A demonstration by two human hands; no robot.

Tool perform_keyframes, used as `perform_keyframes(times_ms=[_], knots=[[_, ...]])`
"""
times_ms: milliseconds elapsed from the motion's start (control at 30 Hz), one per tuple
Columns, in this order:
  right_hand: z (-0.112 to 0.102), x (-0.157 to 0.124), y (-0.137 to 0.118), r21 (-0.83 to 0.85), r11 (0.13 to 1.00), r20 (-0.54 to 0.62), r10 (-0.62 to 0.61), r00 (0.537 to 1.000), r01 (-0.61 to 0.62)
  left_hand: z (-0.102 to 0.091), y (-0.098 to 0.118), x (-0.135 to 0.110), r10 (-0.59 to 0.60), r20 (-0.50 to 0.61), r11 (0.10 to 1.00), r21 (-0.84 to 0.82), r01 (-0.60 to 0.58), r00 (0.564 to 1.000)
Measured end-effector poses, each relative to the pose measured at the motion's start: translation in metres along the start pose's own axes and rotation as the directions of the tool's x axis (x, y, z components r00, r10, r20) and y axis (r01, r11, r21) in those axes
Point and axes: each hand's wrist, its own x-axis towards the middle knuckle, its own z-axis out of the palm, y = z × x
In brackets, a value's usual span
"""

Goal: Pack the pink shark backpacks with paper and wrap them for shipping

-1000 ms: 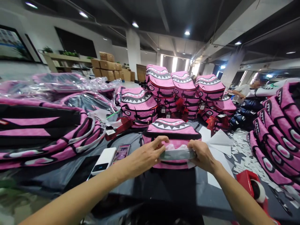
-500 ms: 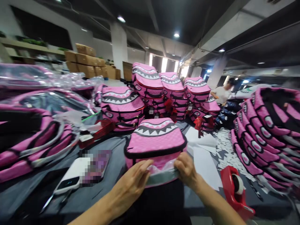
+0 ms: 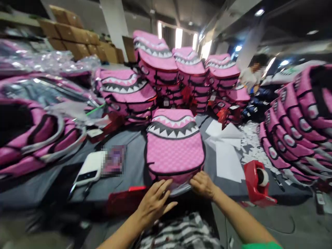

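A pink backpack [image 3: 175, 155] with a black-and-white zigzag tooth pattern lies front up before me, its near end towards my body. At its near edge, a pale, see-through plastic strip [image 3: 180, 189] shows between my hands. My left hand [image 3: 155, 199] rests against the left of that edge, its fingers stretched and the thumb apart. At the right corner, the fingers of my right hand [image 3: 202, 184] are curled closed on the backpack's edge; exactly what they pinch is hidden.
Stacked pink backpacks [image 3: 127, 91] stand behind, with more at both sides. A red tape dispenser [image 3: 250, 180] and white papers [image 3: 227, 162] lie right; a white device [image 3: 92, 166] lies left. A red object [image 3: 127, 200] sits at the near edge. A person [image 3: 250, 77] is farther back.
The view has tipped downward. The backpack's near end is lower and its front shows more fully. My left hand has loosened from the strip, and less of the strip shows.
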Motion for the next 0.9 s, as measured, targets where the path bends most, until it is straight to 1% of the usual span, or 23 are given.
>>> perform_keyframes(times_ms=[67,100,167,233,300,367,400,467,500,533,567,600,633,733,767,800,833,867,900], knots=[[-0.011,-0.008,-0.001,0.121,0.992,0.099,0.035,0.994,-0.047,-0.001,0.005,-0.004,-0.036,0.049,0.998,-0.046,0.038,0.998],[-0.016,-0.01,0.0,0.15,0.986,0.14,0.054,0.989,-0.075,-0.002,0.006,-0.003,-0.071,0.051,0.996,-0.057,0.074,0.996],[-0.024,-0.006,0.002,0.129,0.984,0.207,0.097,0.973,-0.126,-0.004,0.007,0.003,-0.154,0.016,0.986,-0.055,0.154,0.988],[-0.029,0.002,0.002,0.05,0.983,0.302,0.153,0.941,-0.175,-0.006,0.01,0.01,-0.21,-0.012,0.977,-0.039,0.21,0.978],[-0.03,0.012,-0.001,-0.026,0.975,0.436,0.208,0.876,-0.219,-0.006,0.012,0.014,-0.221,0.0,0.975,0.004,0.221,0.975],[-0.029,0.022,-0.005,-0.082,0.971,0.574,0.23,0.786,-0.224,-0.005,0.013,0.015,-0.187,0.023,0.981,0.054,0.185,0.982],[-0.029,0.026,-0.007,-0.104,0.971,0.634,0.23,0.739,-0.213,-0.004,0.012,0.016,-0.149,0.035,0.987,0.068,0.146,0.988],[-0.029,0.034,-0.009,-0.132,0.974,0.723,0.222,0.654,-0.185,-0.003,0.009,0.019,-0.026,0.078,0.998,0.059,0.021,0.997],[-0.03,0.037,-0.009,-0.137,0.975,0.749,0.218,0.625,-0.176,-0.003,0.006,0.022,0.041,0.124,0.998,0.049,-0.047,0.991],[-0.031,0.039,-0.009,-0.137,0.975,0.761,0.216,0.612,-0.173,-0.004,0.004,0.025,0.096,0.183,0.993,0.043,-0.105,0.978],[-0.033,0.039,-0.008,-0.131,0.976,0.76,0.213,0.614,-0.176,-0.005,0.003,0.029,0.129,0.248,0.989,0.045,-0.144,0.96],[-0.035,0.039,-0.006,-0.116,0.977,0.746,0.204,0.634,-0.178,-0.007,0.001,0.034,0.138,0.314,0.985,0.053,-0.162,0.939],[-0.037,0.038,-0.005,-0.096,0.979,0.717,0.192,0.67,-0.178,-0.009,0.0,0.038,0.123,0.374,0.985,0.067,-0.16,0.919],[-0.041,0.032,-0.002,-0.035,0.986,0.557,0.154,0.816,-0.162,-0.013,0.001,0.049,0.058,0.497,0.989,0.088,-0.117,0.866],[-0.041,0.03,0.0,-0.009,0.99,0.502,0.123,0.856,-0.138,-0.013,0.002,0.051,0.049,0.527,0.99,0.087,-0.111,0.848],[-0.041,0.029,0.001,0.024,0.994,0.467,0.08,0.881,-0.103,-0.013,0.003,0.053,0.045,0.551,0.99,0.086,-0.111,0.833],[-0.04,0.028,0.002,0.06,0.996,0.46,0.028,0.887,-0.063,-0.012,0.004,0.055,0.042,0.567,0.99,0.089,-0.111,0.822],[-0.039,0.027,0.004,0.095,0.995,0.479,-0.022,0.877,-0.027,-0.011,0.004,0.057,0.039,0.584,0.989,0.09,-0.113,0.811],[-0.038,0.028,0.005,0.12,0.993,0.516,-0.06,0.854,-0.003,-0.01,0.004,0.058,0.039,0.599,0.989,0.089,-0.115,0.8]])
